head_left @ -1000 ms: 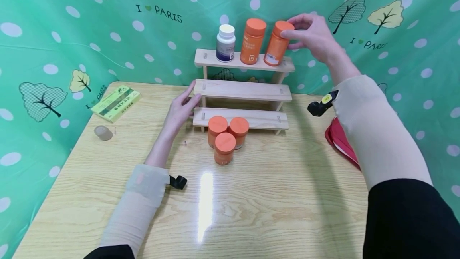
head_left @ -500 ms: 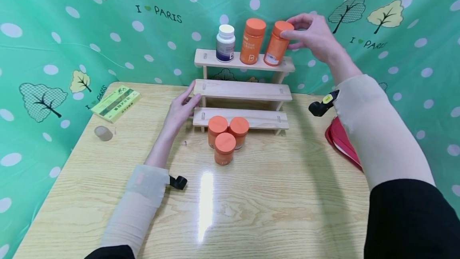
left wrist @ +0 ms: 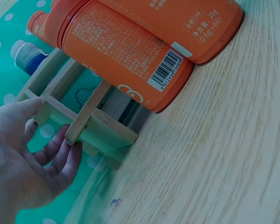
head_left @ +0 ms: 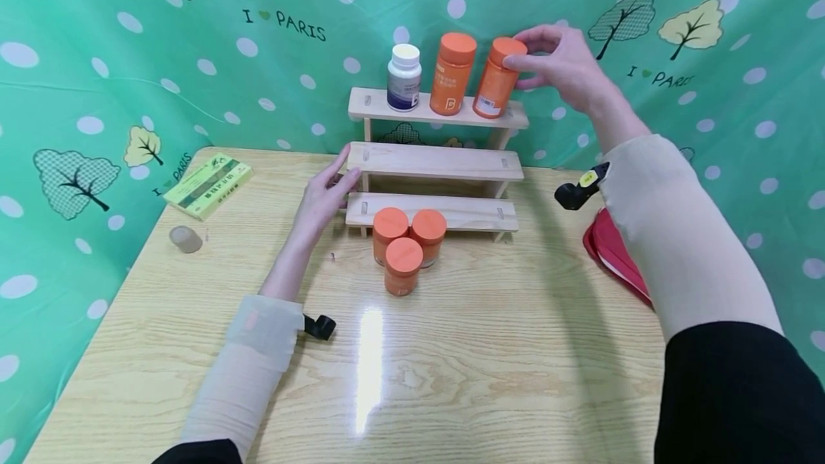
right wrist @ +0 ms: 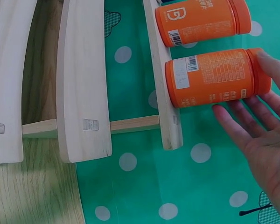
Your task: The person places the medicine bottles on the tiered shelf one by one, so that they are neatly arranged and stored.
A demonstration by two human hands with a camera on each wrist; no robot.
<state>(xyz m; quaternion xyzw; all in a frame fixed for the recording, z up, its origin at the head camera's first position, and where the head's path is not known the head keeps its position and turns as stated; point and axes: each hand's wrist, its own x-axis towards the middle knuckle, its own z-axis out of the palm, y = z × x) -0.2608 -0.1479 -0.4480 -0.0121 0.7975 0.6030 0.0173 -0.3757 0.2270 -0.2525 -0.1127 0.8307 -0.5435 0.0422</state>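
Spreading behind everything and down both sides, a green dotted cloth (head_left: pixel 290 70) meets the back edge of the wooden table (head_left: pixel 490 356). A wide stretch of tabletop runs forward from the front bottles, and another strip lies between the shelf's right end and the red pouch. The three-step wooden shelf (head_left: pixel 435 160) stands by the back edge; its middle step shows bare wood from end to end.

The right hand (head_left: pixel 557 66) is partly closed, thumb and fingers pinching the cap of the right-hand orange bottle (head_left: pixel 496 84). That bottle stands on the top step, a short strip of wood beyond it before the right end. The left hand (head_left: pixel 320 195) grips the shelf's left end, fingers curled at its frame.

Partly behind the right arm lies the red pouch (head_left: pixel 615 260). A yellow-green box (head_left: pixel 208 185) lies near the table's left edge. The middle orange bottle (head_left: pixel 452 77) shares the top step, narrow gaps on either side. Three orange bottles (head_left: pixel 402 278) cluster before the lowest step.

The white-capped bottle (head_left: pixel 404 81) leaves some step to its left. A small grey cylinder (head_left: pixel 185 238) sits near the box.
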